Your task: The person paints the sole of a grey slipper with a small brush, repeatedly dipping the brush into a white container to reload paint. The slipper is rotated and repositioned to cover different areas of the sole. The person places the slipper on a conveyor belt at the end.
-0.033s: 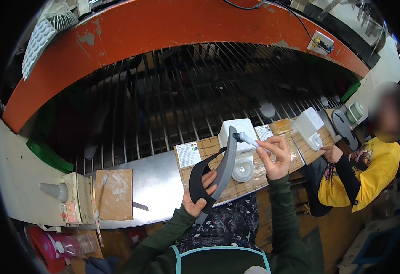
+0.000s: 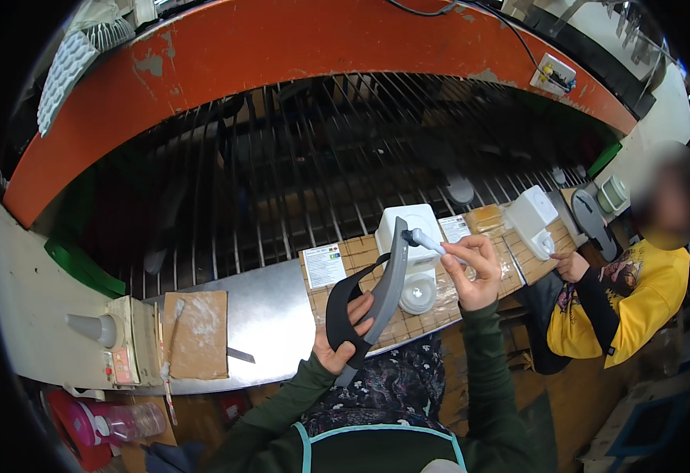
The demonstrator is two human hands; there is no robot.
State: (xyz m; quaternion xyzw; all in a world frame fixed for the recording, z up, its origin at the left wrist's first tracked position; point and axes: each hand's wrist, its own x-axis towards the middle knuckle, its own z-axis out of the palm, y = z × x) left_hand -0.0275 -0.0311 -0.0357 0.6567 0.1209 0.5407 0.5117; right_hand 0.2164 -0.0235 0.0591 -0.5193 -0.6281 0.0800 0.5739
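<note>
In my left hand point(image 2: 337, 351) is a grey sandal point(image 2: 394, 288) with wide black straps, held up on edge, its fingers passing under the strap. My right hand point(image 2: 477, 272) pinches the pale handle of a small brush point(image 2: 430, 243). The brush's dark tip meets the sandal near its upper end; whether it presses or only hovers is hard to tell. Just behind the sandal stands a white plastic dispenser point(image 2: 420, 214), with a round white cup point(image 2: 417, 294) at its front.
Dark metal bars point(image 2: 282, 181) run beyond the bench, below an orange beam point(image 2: 321, 47). At left lie a stained cardboard piece point(image 2: 203, 339) and a thin stick point(image 2: 169, 347). On the right a co-worker in a yellow top point(image 2: 652, 299) reaches toward another white dispenser point(image 2: 530, 217), near another grey sandal point(image 2: 593, 221).
</note>
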